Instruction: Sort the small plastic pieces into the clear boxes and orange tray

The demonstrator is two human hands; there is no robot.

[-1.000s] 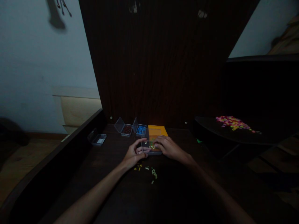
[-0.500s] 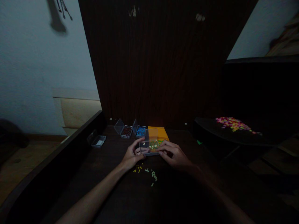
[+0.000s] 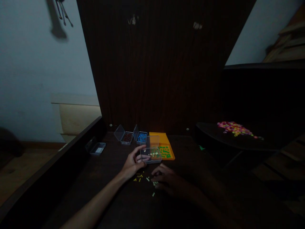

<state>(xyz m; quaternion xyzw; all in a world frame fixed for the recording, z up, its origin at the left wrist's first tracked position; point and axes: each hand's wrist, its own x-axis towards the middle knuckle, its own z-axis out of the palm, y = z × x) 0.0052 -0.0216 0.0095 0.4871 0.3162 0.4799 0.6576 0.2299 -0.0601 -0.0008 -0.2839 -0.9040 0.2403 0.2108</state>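
Note:
My left hand (image 3: 132,163) grips the left side of a small clear plastic box (image 3: 151,155) whose lid stands open; pale yellow beads lie inside it. My right hand (image 3: 166,180) rests lower on the dark table, its fingers curled over a scatter of loose yellow beads (image 3: 143,178). Whether those fingers hold a bead is too dim to tell. Behind the box lies an orange tray (image 3: 165,147) with green beads on it.
Two more open clear boxes stand at the back, one with dark red beads (image 3: 126,137) and one with blue beads (image 3: 142,137). A further small box (image 3: 97,148) sits at the left edge. A heap of mixed bright beads (image 3: 234,128) lies on a dark surface right.
My right hand left the clear box and drew back toward me onto the loose beads. My left hand stayed on the box. The orange tray's green beads came into sight.

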